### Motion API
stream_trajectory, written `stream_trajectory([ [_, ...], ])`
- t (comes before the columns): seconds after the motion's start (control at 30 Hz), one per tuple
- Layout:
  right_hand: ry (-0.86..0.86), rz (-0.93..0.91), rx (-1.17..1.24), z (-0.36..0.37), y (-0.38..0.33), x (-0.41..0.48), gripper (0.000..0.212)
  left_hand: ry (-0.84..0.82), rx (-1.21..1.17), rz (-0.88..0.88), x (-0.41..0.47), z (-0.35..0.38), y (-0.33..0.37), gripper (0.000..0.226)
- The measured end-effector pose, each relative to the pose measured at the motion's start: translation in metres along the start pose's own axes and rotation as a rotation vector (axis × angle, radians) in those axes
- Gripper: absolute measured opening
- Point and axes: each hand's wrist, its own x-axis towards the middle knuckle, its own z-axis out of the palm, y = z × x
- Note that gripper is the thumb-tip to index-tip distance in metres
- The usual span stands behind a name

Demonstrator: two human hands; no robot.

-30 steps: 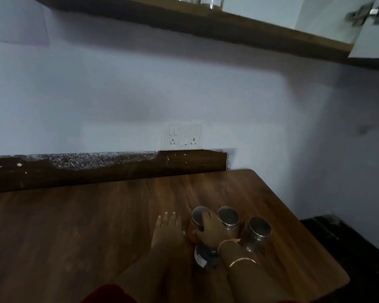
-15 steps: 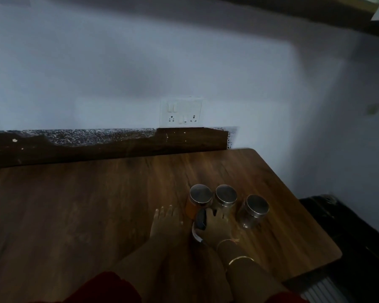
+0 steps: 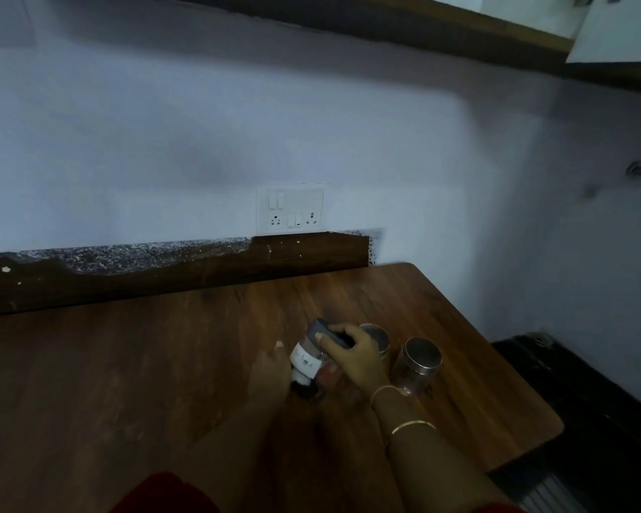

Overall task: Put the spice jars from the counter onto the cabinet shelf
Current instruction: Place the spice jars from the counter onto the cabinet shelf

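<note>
Our right hand (image 3: 352, 359) grips the dark-lidded jar (image 3: 306, 361) by its top, tilted just above the counter (image 3: 163, 364), likely for lifting to the shelf (image 3: 422, 27), while our left hand (image 3: 271, 372) lies flat beside it, perhaps steadying it, and the other jars (image 3: 420, 355) wait alongside.

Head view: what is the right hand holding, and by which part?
The right hand holds the tilted labelled jar, with its grip on the dark lid.

Dim, bluish light; soft motion blur throughout (worst at the hands); wide-angle bending at edges.
</note>
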Motion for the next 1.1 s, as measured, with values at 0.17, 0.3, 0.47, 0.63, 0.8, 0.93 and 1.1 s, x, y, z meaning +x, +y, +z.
stream_trajectory([
  [0.17,0.085,-0.111,0.216,0.005,-0.049,0.017,0.023,-0.269,-0.864,-0.167,0.0,-0.019,0.031,0.069],
  [0.3,0.172,-0.229,0.291,0.008,-0.083,0.029,0.03,-0.362,-1.16,-0.071,-0.022,-0.042,0.075,0.059],
  [0.47,0.155,-0.314,0.468,0.004,-0.135,0.038,0.053,-0.251,-1.279,0.092,-0.031,-0.061,0.121,0.055],
  [0.63,0.083,-0.364,0.557,0.006,-0.171,0.042,0.053,-0.177,-1.418,0.288,-0.042,-0.079,0.16,0.046],
  [0.8,0.005,-0.381,0.629,0.0,-0.195,0.044,0.041,0.013,-1.434,0.344,-0.054,-0.082,0.18,0.043],
  [0.93,-0.037,-0.352,0.712,0.001,-0.218,0.041,0.068,0.222,-1.349,0.455,-0.076,-0.076,0.188,0.03],
  [1.1,-0.198,-0.313,0.934,-0.01,-0.23,0.037,0.069,0.383,-1.221,0.632,-0.099,-0.066,0.195,0.037],
])
